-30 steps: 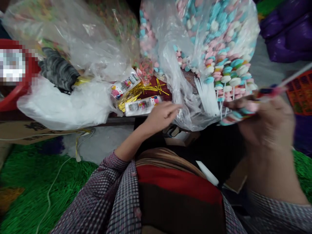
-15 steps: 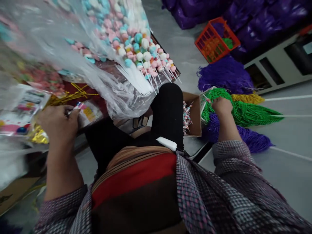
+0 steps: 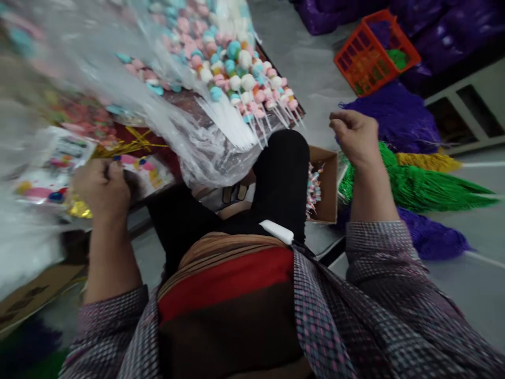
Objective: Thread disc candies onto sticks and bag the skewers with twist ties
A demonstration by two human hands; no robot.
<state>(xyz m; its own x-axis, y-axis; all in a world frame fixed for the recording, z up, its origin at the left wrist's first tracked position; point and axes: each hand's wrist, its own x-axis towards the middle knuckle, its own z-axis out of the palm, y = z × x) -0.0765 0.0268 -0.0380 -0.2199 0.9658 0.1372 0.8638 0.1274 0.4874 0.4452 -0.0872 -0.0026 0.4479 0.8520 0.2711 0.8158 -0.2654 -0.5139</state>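
Observation:
My left hand is closed with its fingers curled. It lies low on the left between two stacks of clear plastic bags with colourful print, one stack right beside the fingertips and the other behind the hand. Whatever the fingers grip is hidden. My right hand is raised on the right, its fingers bent inward and nothing visible in them. Below and left of it, a cardboard box contains many small wrapped candy sticks.
Marshmallow skewers with white sticks lie heaped on clear plastic sheeting. Gold twist ties lie near the bags. On the right are green strings, purple strings and an orange basket.
My right hand has risen away from the green strings; the small stick seen in its fingers is gone. My left hand has shifted slightly, and the view has turned a little.

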